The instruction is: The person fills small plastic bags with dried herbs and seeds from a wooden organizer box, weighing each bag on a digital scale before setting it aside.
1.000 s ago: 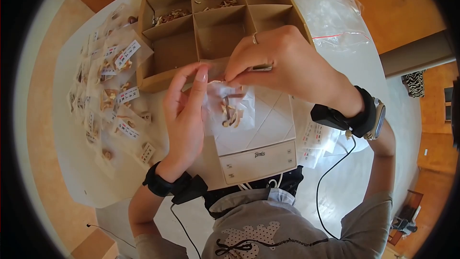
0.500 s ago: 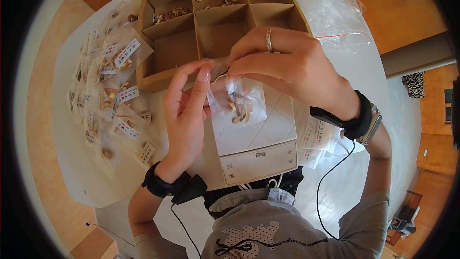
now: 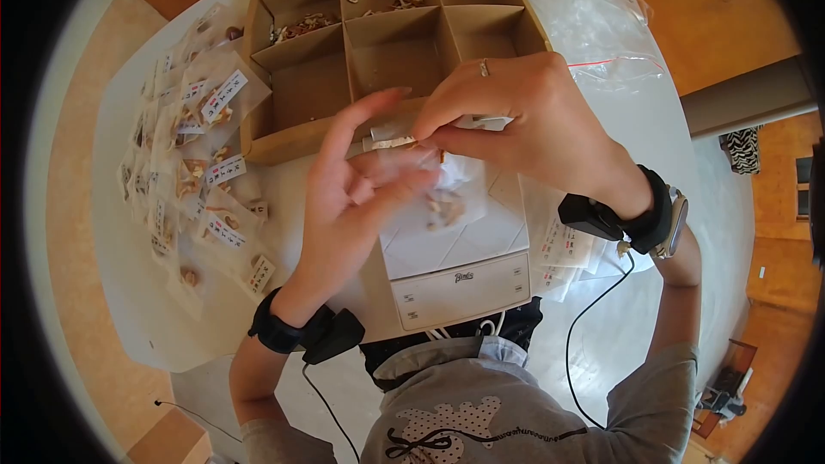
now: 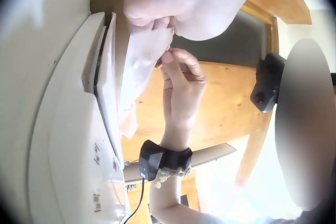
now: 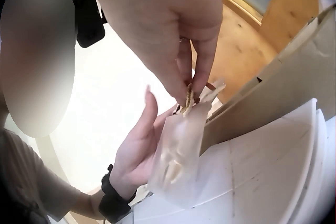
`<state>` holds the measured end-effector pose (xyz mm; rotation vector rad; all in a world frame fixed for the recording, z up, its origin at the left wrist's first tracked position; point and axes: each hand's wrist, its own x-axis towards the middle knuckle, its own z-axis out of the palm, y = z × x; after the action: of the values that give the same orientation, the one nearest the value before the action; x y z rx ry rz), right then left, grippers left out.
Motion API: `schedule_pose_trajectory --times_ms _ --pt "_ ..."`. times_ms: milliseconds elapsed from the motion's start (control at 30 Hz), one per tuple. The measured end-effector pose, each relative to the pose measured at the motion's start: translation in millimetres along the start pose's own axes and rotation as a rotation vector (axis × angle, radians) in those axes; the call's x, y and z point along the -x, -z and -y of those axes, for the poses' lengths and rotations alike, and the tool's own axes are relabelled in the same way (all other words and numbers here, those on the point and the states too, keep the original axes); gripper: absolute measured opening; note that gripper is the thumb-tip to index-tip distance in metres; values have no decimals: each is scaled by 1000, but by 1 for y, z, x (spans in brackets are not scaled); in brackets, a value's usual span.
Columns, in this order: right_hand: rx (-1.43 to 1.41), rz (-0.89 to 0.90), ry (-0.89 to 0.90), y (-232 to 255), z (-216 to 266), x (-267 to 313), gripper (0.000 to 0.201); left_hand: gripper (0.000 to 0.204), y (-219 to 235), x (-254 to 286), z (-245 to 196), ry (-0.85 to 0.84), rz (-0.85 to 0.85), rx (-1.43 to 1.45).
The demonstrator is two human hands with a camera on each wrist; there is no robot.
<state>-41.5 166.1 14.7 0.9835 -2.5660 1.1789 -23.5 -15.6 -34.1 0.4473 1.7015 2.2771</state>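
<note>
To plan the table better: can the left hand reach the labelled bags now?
Probably yes: the left hand has open fingers, and nothing visible stands between it and the labelled bags.

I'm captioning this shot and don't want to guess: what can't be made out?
Pieces hanging in the bag: blurred, head view.
Some fingers of the left hand: hidden behind the bag, right wrist view.
Far end of the box: cut off by the top edge, head view.
Fine print on the labels: too small, head view.
</note>
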Motion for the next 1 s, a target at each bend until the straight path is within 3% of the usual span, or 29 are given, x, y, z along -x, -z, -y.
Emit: schedule_pose_trajectory --times_ms 33,133,467,667,867,1000 --pt "-15 11 -22 1 1 0 12 56 -2 1 -2 29 83 14" --pt "-48 49 -36 2 -1 1 12 75 3 -1 2 100 88 -2" --pt "8 211 36 6 3 1 11 73 1 1 -4 112 53 -58" --pt "59 201 105 8 1 3 10 73 2 0 -6 150 64 -6" --pt "45 235 -20 15 5 6 8 70 3 0 -6 112 68 -16" --pt "-41 242 -9 10 5 6 9 69 3 0 -2 91 74 -4"
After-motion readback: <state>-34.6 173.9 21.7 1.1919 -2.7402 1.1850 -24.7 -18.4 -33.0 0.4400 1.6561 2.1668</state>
